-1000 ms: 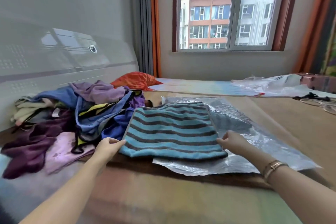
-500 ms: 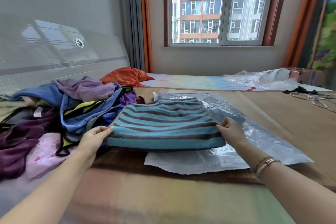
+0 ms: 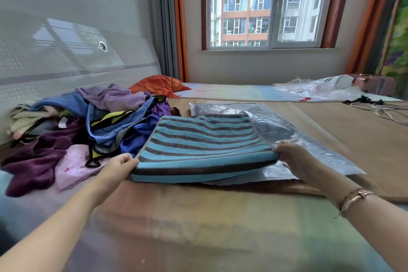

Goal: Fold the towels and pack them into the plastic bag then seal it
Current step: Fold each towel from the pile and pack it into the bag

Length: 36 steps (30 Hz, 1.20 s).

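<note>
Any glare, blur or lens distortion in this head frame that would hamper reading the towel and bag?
Head view: daylight from the window; glare on the plastic bag hides its contents; wide-angle bending at the edges; near foreground soft; striped towel fairly sharp.

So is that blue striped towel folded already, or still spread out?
Folded: the striped towel shows stacked layers along its near edge, with the left hand and right hand gripping its near corners above the plastic bag.

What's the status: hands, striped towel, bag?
Left hand and right hand each grip a near corner of the folded striped towel. Towel lies on the plastic bag, not inside. Nothing blocking.
</note>
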{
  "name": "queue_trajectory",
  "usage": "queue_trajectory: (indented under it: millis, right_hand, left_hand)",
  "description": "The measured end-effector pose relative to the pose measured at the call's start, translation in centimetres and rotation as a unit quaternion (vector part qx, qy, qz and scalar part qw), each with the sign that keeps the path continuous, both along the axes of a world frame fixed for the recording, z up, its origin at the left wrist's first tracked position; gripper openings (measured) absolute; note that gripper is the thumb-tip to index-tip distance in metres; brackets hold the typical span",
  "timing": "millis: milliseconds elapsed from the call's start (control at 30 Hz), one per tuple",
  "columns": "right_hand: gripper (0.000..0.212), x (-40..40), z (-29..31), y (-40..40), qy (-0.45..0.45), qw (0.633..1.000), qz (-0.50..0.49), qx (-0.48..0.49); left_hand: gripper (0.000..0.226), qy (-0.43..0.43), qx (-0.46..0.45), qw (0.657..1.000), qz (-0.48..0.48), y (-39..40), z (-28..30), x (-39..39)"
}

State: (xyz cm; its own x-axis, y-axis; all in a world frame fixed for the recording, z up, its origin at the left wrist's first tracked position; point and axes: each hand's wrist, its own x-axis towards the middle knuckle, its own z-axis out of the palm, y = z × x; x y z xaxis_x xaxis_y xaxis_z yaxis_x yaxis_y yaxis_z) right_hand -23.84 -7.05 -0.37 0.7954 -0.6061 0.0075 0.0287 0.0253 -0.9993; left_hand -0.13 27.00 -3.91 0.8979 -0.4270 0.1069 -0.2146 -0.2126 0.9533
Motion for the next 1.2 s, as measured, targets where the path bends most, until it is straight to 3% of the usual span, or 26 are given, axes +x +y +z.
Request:
queue_trajectory:
  millis: [67, 100, 167, 300, 367, 533, 600, 700, 800, 900, 1000, 1067, 1200]
  right_hand:
    - [0.024, -0.3, -0.6, 0.5, 0.025, 0.999, 0.003, -0.03]
    - [0.023, -0.3, -1.0, 0.4, 0.062, 0.994, 0.0, -0.092]
    - [0.024, -0.4, -1.7, 0.2, 0.159, 0.954, -0.001, -0.253]
    - [0.058, -1.0, -2.3, -0.1, 0.19, 0.923, 0.055, -0.331]
    - [0.072, -1.2, -1.5, -0.1, 0.202, 0.898, 0.086, -0.382]
    - [0.033, -1.9, 0.4, 0.5, 0.243, 0.833, 0.116, -0.483]
    - [0.027, -1.8, 2.5, 0.8, 0.225, 0.806, 0.079, -0.542]
    - [0.023, -2.2, 7.9, 0.8, 0.16, 0.812, -0.008, -0.561]
    - [0.018, -2.4, 11.3, 1.9, 0.172, 0.794, 0.049, -0.581]
    - [0.036, -2.2, 8.3, 6.1, 0.229, 0.78, 0.137, -0.567]
    - [0.071, -2.0, 1.9, 11.3, 0.265, 0.727, 0.194, -0.602]
    - [0.085, -1.6, -1.4, 13.4, 0.288, 0.69, 0.179, -0.64]
    - [0.1, -0.3, -4.6, 14.8, 0.322, 0.675, 0.119, -0.653]
  left_hand:
    - [0.023, -0.043, 0.077, 0.996, 0.004, 0.5, -0.7, -0.4]
    - [0.017, -0.05, 0.089, 0.995, 0.014, 0.6, -1.0, -0.6]
    - [0.028, -0.056, 0.104, 0.993, -0.006, 0.7, -0.9, -1.4]
    - [0.052, -0.055, 0.123, 0.985, -0.112, 1.3, 0.9, -2.5]
    - [0.054, -0.051, 0.153, 0.976, -0.149, 1.3, 1.9, -2.6]
    - [0.045, -0.198, 0.276, 0.935, -0.103, 0.7, 4.3, -2.4]
    - [0.04, -0.278, 0.243, 0.928, -0.048, 0.3, 6.1, -2.5]
    - [0.035, -0.299, 0.155, 0.942, -0.002, 0.1, 10.1, -2.5]
    - [0.024, -0.311, 0.158, 0.937, 0.002, -0.6, 13.4, -2.6]
    - [0.018, -0.329, 0.195, 0.924, 0.009, -1.8, 14.1, -3.4]
    - [0.018, -0.32, 0.204, 0.925, 0.017, -2.4, 13.2, -3.8]
    - [0.018, -0.311, 0.209, 0.927, 0.023, -2.4, 12.5, -3.7]
    - [0.014, -0.307, 0.195, 0.931, 0.029, -2.3, 12.1, -3.6]
